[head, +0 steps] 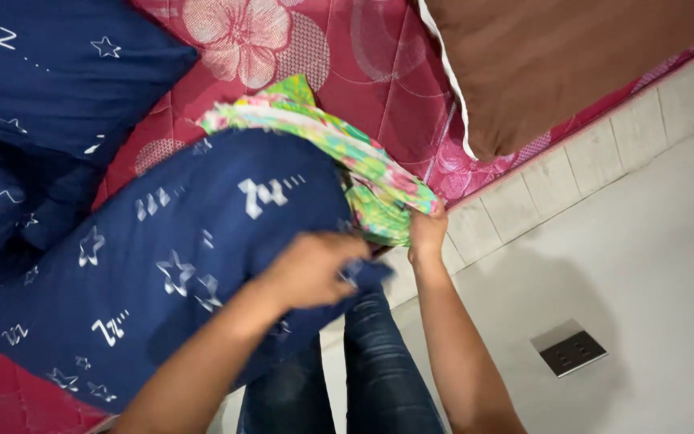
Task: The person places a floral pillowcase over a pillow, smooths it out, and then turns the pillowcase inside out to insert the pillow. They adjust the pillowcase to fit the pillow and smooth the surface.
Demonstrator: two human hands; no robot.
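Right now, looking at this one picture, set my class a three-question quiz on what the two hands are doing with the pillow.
1. True or false: the right hand grips the green floral fabric.
2. What does the left hand press on? A) the brown pillow B) the navy star-print pillow C) the floor socket
3. Fill in: the brown pillow lies on the pink ____.

Key
1. True; its fingers pinch the fabric's edge at the corner of the navy star-print pillow.
2. B; the hand rests on that pillow's near end.
3. Mattress, quilted with a flower pattern.
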